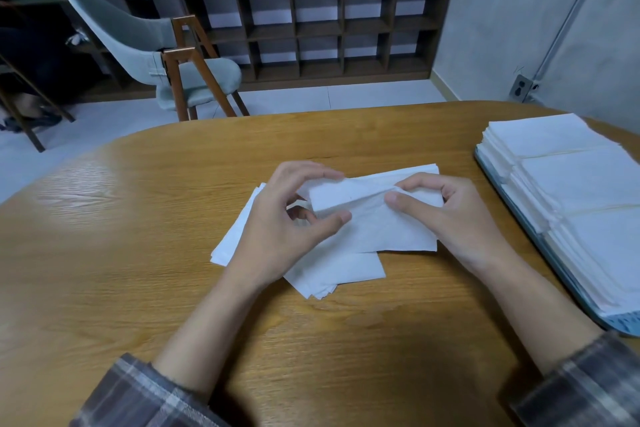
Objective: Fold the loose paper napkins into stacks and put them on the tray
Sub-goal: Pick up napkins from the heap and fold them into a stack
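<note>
The tray [621,324] sits at the right table [138,236] edge and holds folded napkin stacks [571,180] set side by side in a near-to-far row. At table centre, a loose pile [332,274] of napkins lies fanned flat. Just above the pile, one napkin [374,222] is held partly folded. The left hand [287,218] pinches its left end between thumb and curled fingers. The right hand [450,215] pinches the folded flap near its right end, thumb on top.

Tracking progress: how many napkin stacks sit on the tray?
3, in a row on the tray: a far stack, a middle stack, and a near stack. More may lie beyond the picture's right edge.
</note>
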